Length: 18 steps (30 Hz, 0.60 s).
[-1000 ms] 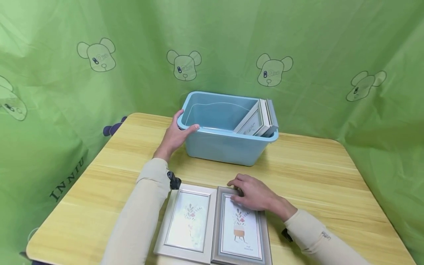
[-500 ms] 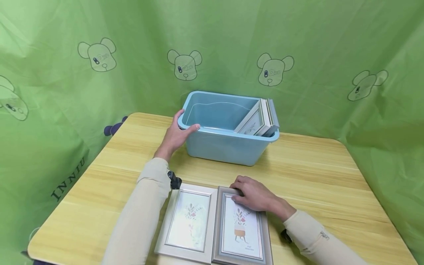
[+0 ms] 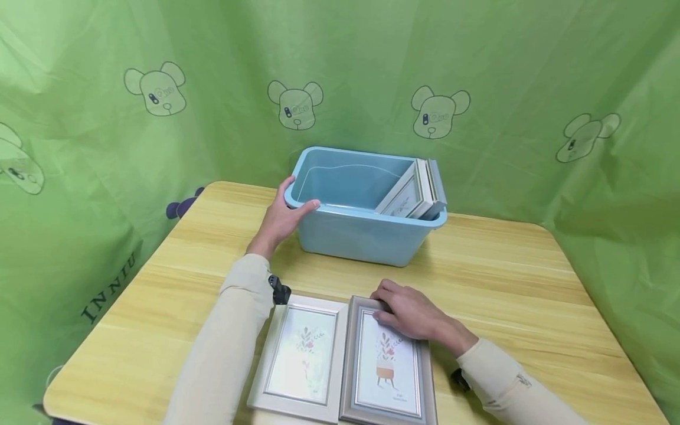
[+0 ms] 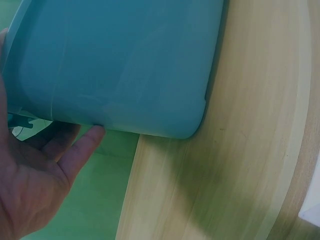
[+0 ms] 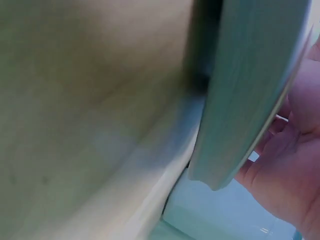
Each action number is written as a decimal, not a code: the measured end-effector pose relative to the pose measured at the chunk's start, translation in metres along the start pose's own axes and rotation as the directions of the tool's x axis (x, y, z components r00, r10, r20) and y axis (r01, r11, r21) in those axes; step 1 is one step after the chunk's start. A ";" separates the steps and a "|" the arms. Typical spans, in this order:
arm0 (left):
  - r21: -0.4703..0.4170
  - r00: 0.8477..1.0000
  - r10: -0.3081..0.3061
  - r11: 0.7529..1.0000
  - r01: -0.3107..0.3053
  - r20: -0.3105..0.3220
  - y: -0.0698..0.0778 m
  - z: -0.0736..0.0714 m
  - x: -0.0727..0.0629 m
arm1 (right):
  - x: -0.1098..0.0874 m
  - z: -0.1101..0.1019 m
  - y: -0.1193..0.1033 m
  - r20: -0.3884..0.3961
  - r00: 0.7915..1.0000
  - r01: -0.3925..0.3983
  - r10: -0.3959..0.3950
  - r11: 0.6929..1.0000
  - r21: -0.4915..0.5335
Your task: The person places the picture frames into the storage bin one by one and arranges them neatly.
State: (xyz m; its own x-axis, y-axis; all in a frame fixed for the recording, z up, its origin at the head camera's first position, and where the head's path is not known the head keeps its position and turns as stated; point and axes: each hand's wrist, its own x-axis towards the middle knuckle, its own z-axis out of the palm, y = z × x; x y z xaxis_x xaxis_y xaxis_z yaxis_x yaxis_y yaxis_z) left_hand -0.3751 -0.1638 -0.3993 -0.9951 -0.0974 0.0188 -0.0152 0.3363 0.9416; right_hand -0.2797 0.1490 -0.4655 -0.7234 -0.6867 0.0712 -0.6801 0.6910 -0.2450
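In the head view my left hand (image 3: 278, 215) grips the left end of a light blue plastic bin (image 3: 356, 239), thumb over the rim. The left wrist view shows its fingers against the outer wall of the bin (image 4: 120, 65). My right hand (image 3: 411, 310) holds the far edge of a silver-grey picture frame (image 3: 386, 407), thumb on the front and fingers over the edge. That edge looks slightly raised. Its side also shows in the right wrist view, beside my palm (image 5: 290, 175). A white picture frame (image 3: 300, 398) lies flat to its left.
Several picture frames (image 3: 406, 198) lean at the right end inside the bin. Everything stands on a wood-grain table (image 3: 510, 277). A green curtain (image 3: 361, 71) with bear heads hangs behind and at both sides.
My right fingers have closed over the far edge of the grey frame, and that edge has risen a little. The left hand and the bin stay put.
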 end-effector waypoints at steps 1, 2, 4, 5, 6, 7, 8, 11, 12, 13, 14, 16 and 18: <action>0.000 1.000 0.000 1.000 0.000 -0.001 0.000 0.000 0.000 | -0.001 -0.001 0.000 -0.003 1.000 -0.004 0.004 1.000 0.003; -0.001 1.000 -0.001 1.000 0.001 -0.001 0.000 0.000 0.000 | -0.002 -0.003 0.000 -0.007 1.000 -0.006 0.006 1.000 0.007; 0.001 1.000 -0.004 1.000 0.004 -0.004 0.000 0.000 0.000 | -0.003 -0.005 0.000 -0.008 1.000 -0.010 0.010 1.000 0.008; 0.002 1.000 -0.004 1.000 0.004 -0.004 0.000 0.000 0.000 | -0.003 -0.006 0.000 -0.004 1.000 -0.014 0.014 1.000 0.010; 0.005 1.000 -0.005 1.000 0.005 -0.004 0.000 0.000 0.000 | -0.004 -0.007 0.000 0.000 1.000 -0.018 0.018 1.000 0.012; 0.006 1.000 -0.004 1.000 0.004 -0.003 0.000 0.000 0.000 | -0.004 -0.008 0.000 0.002 1.000 -0.024 0.024 1.000 0.016; 0.004 1.000 -0.003 1.000 0.003 -0.003 0.001 0.000 0.000 | -0.005 -0.009 0.000 0.006 0.999 -0.032 0.032 0.999 0.022; 0.001 1.000 0.002 1.000 -0.002 -0.003 0.001 0.000 0.000 | -0.006 -0.014 0.000 0.020 0.998 -0.053 0.052 0.998 0.043; 0.002 1.000 0.004 1.000 -0.004 -0.004 0.001 0.000 0.000 | -0.006 -0.016 0.000 0.021 0.998 -0.055 0.054 0.997 0.051; -0.001 1.000 0.006 1.000 -0.006 -0.004 0.001 0.000 0.000 | -0.006 -0.018 -0.001 0.023 0.998 -0.055 0.054 0.997 0.058; -0.002 1.000 0.005 1.000 -0.005 -0.005 0.000 0.000 0.001 | -0.006 -0.020 -0.001 0.025 0.998 -0.055 0.054 0.996 0.064; -0.001 1.000 0.008 1.000 -0.008 -0.001 0.000 0.000 0.001 | -0.007 -0.025 -0.001 0.026 0.999 -0.049 0.047 0.996 0.074; -0.002 1.000 0.009 1.000 -0.009 0.000 0.000 0.000 0.001 | -0.009 -0.030 -0.002 0.023 0.999 -0.038 0.036 0.996 0.078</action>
State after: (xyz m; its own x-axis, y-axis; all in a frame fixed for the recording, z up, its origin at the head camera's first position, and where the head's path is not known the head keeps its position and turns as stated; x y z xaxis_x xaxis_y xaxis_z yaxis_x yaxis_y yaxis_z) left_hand -0.3759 -0.1635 -0.3991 -0.9952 -0.0940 0.0269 -0.0062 0.3352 0.9421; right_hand -0.2754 0.1602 -0.4368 -0.7447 -0.6662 0.0399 -0.6406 0.6969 -0.3225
